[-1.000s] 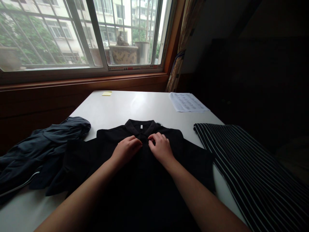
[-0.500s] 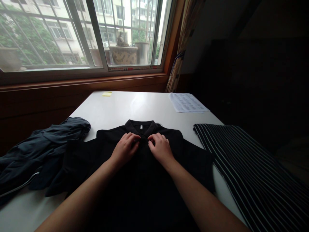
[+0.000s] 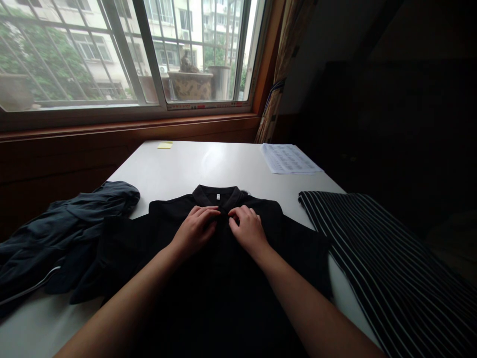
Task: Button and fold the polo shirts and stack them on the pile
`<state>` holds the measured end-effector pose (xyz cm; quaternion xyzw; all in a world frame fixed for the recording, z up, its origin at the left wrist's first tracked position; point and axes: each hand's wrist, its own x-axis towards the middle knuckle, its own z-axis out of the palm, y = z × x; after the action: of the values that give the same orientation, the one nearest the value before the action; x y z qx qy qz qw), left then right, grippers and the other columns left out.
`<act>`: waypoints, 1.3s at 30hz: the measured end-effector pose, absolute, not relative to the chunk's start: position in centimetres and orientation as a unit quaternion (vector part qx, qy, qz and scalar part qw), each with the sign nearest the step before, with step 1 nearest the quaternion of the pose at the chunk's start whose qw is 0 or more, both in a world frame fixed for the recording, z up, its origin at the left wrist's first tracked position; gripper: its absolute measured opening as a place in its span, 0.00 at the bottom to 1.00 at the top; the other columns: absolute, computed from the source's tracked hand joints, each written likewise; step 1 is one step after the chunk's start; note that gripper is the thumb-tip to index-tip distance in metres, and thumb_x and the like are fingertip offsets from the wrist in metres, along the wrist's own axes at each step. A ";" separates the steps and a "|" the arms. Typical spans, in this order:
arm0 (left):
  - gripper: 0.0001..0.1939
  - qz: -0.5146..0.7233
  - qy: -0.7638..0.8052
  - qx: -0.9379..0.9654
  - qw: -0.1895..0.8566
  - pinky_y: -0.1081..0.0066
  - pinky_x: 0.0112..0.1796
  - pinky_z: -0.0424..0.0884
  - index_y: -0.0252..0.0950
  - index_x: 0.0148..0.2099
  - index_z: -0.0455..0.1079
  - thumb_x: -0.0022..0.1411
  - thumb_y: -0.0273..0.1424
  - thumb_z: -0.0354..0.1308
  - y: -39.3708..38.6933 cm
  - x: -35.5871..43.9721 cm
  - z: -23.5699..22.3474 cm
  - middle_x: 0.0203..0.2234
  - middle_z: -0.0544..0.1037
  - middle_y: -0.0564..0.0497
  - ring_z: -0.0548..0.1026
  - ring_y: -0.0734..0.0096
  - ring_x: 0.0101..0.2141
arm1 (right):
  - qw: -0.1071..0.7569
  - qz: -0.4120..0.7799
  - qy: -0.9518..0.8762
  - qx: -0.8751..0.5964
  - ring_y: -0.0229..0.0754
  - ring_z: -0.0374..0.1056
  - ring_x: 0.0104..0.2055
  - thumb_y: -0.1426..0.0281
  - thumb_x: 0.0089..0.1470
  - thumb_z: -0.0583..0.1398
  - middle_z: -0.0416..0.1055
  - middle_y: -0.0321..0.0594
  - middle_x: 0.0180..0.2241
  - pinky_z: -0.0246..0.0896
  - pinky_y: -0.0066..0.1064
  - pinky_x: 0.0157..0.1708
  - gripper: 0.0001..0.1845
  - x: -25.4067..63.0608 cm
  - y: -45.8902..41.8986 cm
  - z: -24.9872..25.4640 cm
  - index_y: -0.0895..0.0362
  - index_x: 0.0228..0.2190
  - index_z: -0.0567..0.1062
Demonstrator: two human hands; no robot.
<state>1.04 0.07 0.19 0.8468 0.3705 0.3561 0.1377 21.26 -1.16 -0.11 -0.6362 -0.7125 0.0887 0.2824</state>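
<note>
A black collared short-sleeved shirt (image 3: 219, 288) lies spread face up, its collar toward the window and a small white label (image 3: 218, 197) inside the neck. Just below the collar opening, my left hand (image 3: 196, 226) has its fingers curled on the front placket. Facing it from the other side, my right hand (image 3: 248, 226) pinches the placket with thumb and forefinger. The fingertips of both hands are close together at the top of the placket. Any button between them is too dark and small to make out.
The shirt rests on a white table (image 3: 212, 164). Crumpled dark blue-grey clothing (image 3: 74, 219) lies left, and black striped fabric (image 3: 372, 248) lies right. Printed papers (image 3: 292, 158) and a yellow sticky note (image 3: 165, 145) are at the far edge, below a barred window (image 3: 160, 54).
My left hand's fingers have shifted slightly up and regripped near the collar opening, now closer to the right hand. My right hand and the shirt have barely moved.
</note>
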 end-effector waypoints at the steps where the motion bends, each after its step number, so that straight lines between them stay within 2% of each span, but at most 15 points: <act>1: 0.17 0.354 0.365 0.849 0.141 0.55 0.53 0.71 0.41 0.55 0.70 0.65 0.24 0.57 0.1 1.0 0.1 0.53 0.76 0.47 0.72 0.59 0.51 | 0.292 0.091 -0.710 -0.634 0.48 0.66 0.45 0.71 0.57 0.59 0.73 0.39 0.36 0.55 0.37 0.44 0.06 21.3 -1.1 -0.2 0.52 0.37 0.76; 5: 0.21 0.340 0.340 0.864 0.150 0.57 0.50 0.74 0.42 0.60 0.66 0.66 0.24 0.55 0.0 1.0 -0.3 0.53 0.77 0.48 0.71 0.61 0.49 | 0.375 0.131 -0.682 -0.614 0.46 0.69 0.41 0.71 0.57 0.59 0.73 0.39 0.36 0.61 0.37 0.43 0.13 21.3 -0.9 -0.5 0.53 0.45 0.71; 8: 0.20 0.335 0.331 0.869 0.151 0.58 0.50 0.75 0.42 0.59 0.66 0.66 0.24 0.55 -0.1 1.0 -0.2 0.52 0.77 0.49 0.71 0.62 0.48 | 0.459 0.169 -0.652 -0.580 0.42 0.69 0.35 0.69 0.58 0.58 0.71 0.36 0.35 0.64 0.34 0.40 0.21 21.4 -0.9 -0.6 0.53 0.53 0.65; 10: 0.19 0.334 0.328 0.871 0.148 0.58 0.49 0.75 0.41 0.57 0.66 0.65 0.23 0.55 -0.2 1.0 -0.1 0.52 0.78 0.49 0.72 0.62 0.47 | 0.485 0.176 -0.654 -0.553 0.39 0.68 0.33 0.70 0.59 0.57 0.69 0.35 0.35 0.65 0.32 0.39 0.24 21.4 -1.0 -0.5 0.52 0.56 0.63; 12: 0.18 0.332 0.325 0.873 0.149 0.58 0.49 0.75 0.41 0.55 0.67 0.64 0.23 0.55 -0.3 1.0 0.0 0.52 0.78 0.49 0.72 0.62 0.47 | 0.466 0.176 -0.685 -0.532 0.39 0.67 0.33 0.72 0.59 0.56 0.68 0.35 0.35 0.65 0.31 0.38 0.24 21.4 -1.1 -0.4 0.49 0.57 0.66; 17: 0.17 0.322 0.322 0.876 0.159 0.60 0.48 0.76 0.41 0.54 0.69 0.64 0.22 0.55 -0.4 1.1 0.2 0.47 0.80 0.49 0.73 0.62 0.47 | 0.392 0.166 -0.725 -0.541 0.40 0.69 0.36 0.75 0.59 0.54 0.69 0.38 0.37 0.65 0.30 0.39 0.18 21.4 -0.9 -0.3 0.50 0.46 0.77; 24: 0.15 0.329 0.339 0.865 0.170 0.63 0.47 0.75 0.40 0.53 0.71 0.66 0.24 0.55 -0.3 1.1 0.2 0.45 0.80 0.49 0.74 0.64 0.46 | 0.355 0.116 -0.708 -0.599 0.42 0.70 0.40 0.75 0.58 0.58 0.71 0.38 0.37 0.63 0.32 0.43 0.10 22.0 -0.7 -0.4 0.51 0.38 0.77; 32: 0.13 0.326 0.362 0.850 0.202 0.68 0.41 0.74 0.39 0.51 0.73 0.66 0.24 0.55 -0.4 1.2 0.9 0.38 0.79 0.49 0.76 0.67 0.39 | 0.277 0.052 -0.736 -0.616 0.45 0.70 0.44 0.74 0.61 0.57 0.72 0.40 0.40 0.60 0.34 0.46 0.08 22.4 -0.6 0.1 0.53 0.39 0.76; 39: 0.10 0.344 0.393 0.842 0.131 0.58 0.53 0.69 0.40 0.49 0.72 0.67 0.27 0.55 0.3 1.0 0.4 0.48 0.78 0.48 0.72 0.61 0.49 | 0.286 0.051 -0.742 -0.604 0.46 0.69 0.45 0.75 0.61 0.57 0.71 0.41 0.40 0.61 0.35 0.46 0.09 22.2 -0.6 0.2 0.52 0.39 0.76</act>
<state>1.01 0.31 0.41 0.8425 0.3933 0.3440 0.1313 22.21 -0.61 0.20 -0.6037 -0.7423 0.0507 0.2862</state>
